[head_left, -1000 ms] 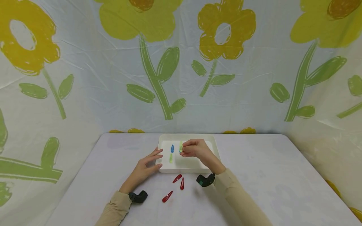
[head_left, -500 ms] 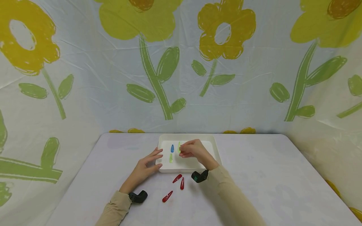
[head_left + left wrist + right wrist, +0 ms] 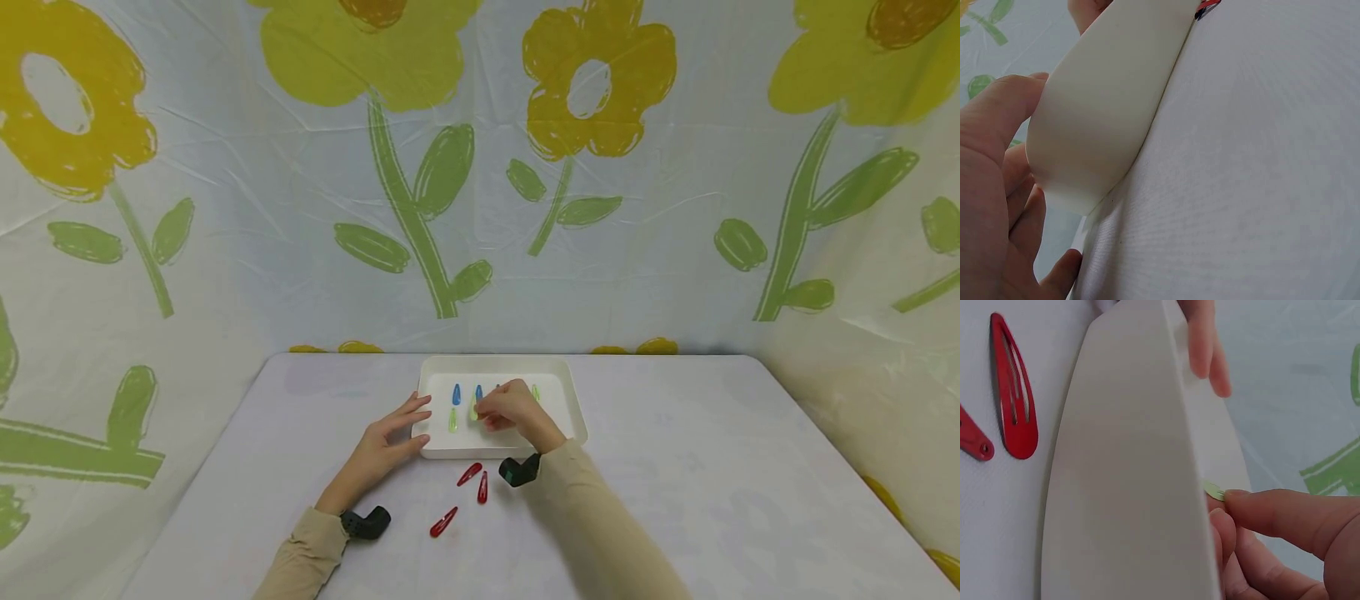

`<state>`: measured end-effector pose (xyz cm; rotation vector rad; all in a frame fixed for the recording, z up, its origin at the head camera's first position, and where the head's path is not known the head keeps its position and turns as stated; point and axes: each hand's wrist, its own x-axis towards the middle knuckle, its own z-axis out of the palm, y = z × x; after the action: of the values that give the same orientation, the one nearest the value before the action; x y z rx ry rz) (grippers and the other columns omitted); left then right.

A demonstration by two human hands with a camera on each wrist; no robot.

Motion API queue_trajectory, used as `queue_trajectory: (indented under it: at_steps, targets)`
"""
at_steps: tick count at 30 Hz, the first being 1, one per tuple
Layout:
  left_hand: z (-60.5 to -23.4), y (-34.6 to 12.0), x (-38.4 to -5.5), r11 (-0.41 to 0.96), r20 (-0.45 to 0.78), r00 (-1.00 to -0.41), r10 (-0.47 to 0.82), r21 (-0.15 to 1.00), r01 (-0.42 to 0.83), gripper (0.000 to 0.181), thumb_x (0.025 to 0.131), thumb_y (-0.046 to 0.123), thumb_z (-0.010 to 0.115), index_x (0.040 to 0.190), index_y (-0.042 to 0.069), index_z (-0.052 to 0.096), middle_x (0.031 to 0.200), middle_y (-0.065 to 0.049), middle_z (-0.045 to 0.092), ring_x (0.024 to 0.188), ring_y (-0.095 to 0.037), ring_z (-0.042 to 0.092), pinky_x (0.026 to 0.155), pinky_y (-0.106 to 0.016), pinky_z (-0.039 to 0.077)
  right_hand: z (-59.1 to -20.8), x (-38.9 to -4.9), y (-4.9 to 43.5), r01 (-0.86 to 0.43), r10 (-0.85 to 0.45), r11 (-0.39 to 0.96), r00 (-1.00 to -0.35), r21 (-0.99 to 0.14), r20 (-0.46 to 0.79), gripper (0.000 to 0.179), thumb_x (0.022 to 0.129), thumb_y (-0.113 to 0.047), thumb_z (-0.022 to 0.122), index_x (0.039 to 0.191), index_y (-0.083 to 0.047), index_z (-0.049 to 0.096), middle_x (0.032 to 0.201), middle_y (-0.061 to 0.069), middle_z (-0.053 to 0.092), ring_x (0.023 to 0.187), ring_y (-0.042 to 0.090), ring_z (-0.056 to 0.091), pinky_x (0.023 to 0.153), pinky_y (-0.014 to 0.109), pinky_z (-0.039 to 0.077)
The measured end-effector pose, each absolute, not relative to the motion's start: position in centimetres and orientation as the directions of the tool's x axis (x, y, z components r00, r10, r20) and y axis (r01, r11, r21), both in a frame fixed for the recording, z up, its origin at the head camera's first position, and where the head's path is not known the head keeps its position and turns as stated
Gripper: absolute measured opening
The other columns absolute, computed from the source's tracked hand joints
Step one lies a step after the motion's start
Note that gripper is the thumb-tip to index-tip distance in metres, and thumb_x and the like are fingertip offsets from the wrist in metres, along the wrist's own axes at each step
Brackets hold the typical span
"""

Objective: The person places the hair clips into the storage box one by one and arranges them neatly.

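Note:
My right hand [image 3: 517, 410] pinches a light green snap hair clip [image 3: 473, 407] between thumb and fingers, low inside the white tray [image 3: 495, 453]. In the right wrist view, the end of that green clip [image 3: 1213, 489] shows at the fingertips, partly behind the tray wall. A blue clip [image 3: 479, 391] lies just beyond it. Further left are another blue clip [image 3: 457, 394] and a green clip [image 3: 453, 420] nearer me. At the right is one more green clip [image 3: 536, 392]; a blue tip shows behind my right hand. My left hand [image 3: 384, 448] rests its extended fingers on the tray's left rim.
Red hair clips lie on the table in front of the tray: one slanted [image 3: 469, 474], one nearly upright in view [image 3: 482, 487], and one nearer me [image 3: 443, 522]. A flower-printed cloth [image 3: 600, 275] hangs behind the table.
My right hand has moved left and toward me with the green clip, from beside the back blue clip to below it. The left hand stays on the rim.

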<state>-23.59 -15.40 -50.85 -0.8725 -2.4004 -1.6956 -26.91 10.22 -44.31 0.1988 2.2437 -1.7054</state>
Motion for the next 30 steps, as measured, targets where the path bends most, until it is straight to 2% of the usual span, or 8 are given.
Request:
queue_trajectory:
  at_steps: [6, 12, 16, 21, 30]
  targets:
    - [-51.6, -15.7, -24.0, 0.247, 0.343, -0.846, 0.408, 0.851, 0.464, 0.046, 0.091, 0.020, 0.074, 0.134, 0.006, 0.062, 0.153, -0.001, 0.045, 0.150, -0.025, 0.021, 0.114, -0.014, 0.017, -45.2, -27.0, 10.0, 0.285, -0.009, 0.400, -0.949, -0.871, -0.315, 0.012, 0.082, -0.006, 0.079, 0.078, 0.004, 0.073, 0.061, 0.005, 0.064, 0.046, 0.010, 0.055, 0.046, 0.018, 0.048]
    - [-51.6, -15.6, -24.0, 0.251, 0.355, -0.841, 0.409, 0.842, 0.477, 0.046, 0.091, 0.018, 0.073, 0.133, 0.005, 0.062, 0.153, -0.004, 0.045, 0.149, -0.027, 0.022, 0.114, -0.014, 0.017, -45.9, -26.9, 10.0, 0.288, 0.003, 0.441, -0.948, -0.850, -0.319, 0.012, 0.082, -0.003, 0.078, 0.076, 0.004, 0.071, 0.059, 0.006, 0.063, 0.046, 0.011, 0.056, 0.046, 0.018, 0.049]
    - [-51.0, -15.3, -23.6, 0.246, 0.366, -0.840, 0.400, 0.840, 0.483, 0.044, 0.091, 0.010, 0.073, 0.132, 0.000, 0.062, 0.152, -0.010, 0.045, 0.149, -0.031, 0.022, 0.114, -0.013, 0.016, -46.4, -26.8, 10.1, 0.282, -0.008, 0.400, -0.950, -0.872, -0.311, 0.010, 0.082, -0.001, 0.077, 0.077, 0.005, 0.071, 0.060, 0.007, 0.064, 0.046, 0.012, 0.058, 0.046, 0.022, 0.053]
    - [-49.2, -14.9, -22.6, 0.234, 0.366, -0.841, 0.399, 0.846, 0.479, 0.043, 0.090, 0.004, 0.072, 0.130, -0.006, 0.061, 0.150, -0.017, 0.045, 0.148, -0.035, 0.023, 0.116, -0.016, 0.018, -46.7, -26.5, 10.3, 0.300, -0.024, 0.301, -0.947, -0.905, -0.322, 0.009, 0.082, 0.000, 0.076, 0.079, 0.007, 0.071, 0.061, 0.009, 0.066, 0.047, 0.012, 0.060, 0.048, 0.024, 0.055]
    - [-47.9, -14.8, -21.9, 0.252, 0.338, -0.848, 0.407, 0.851, 0.461, 0.043, 0.091, 0.005, 0.071, 0.131, -0.006, 0.060, 0.151, -0.017, 0.045, 0.148, -0.037, 0.022, 0.114, -0.013, 0.018, -46.9, -26.1, 10.7, 0.288, -0.034, 0.215, -0.953, -0.933, -0.302, 0.009, 0.082, 0.000, 0.076, 0.083, 0.008, 0.073, 0.065, 0.013, 0.069, 0.052, 0.016, 0.067, 0.052, 0.026, 0.057]
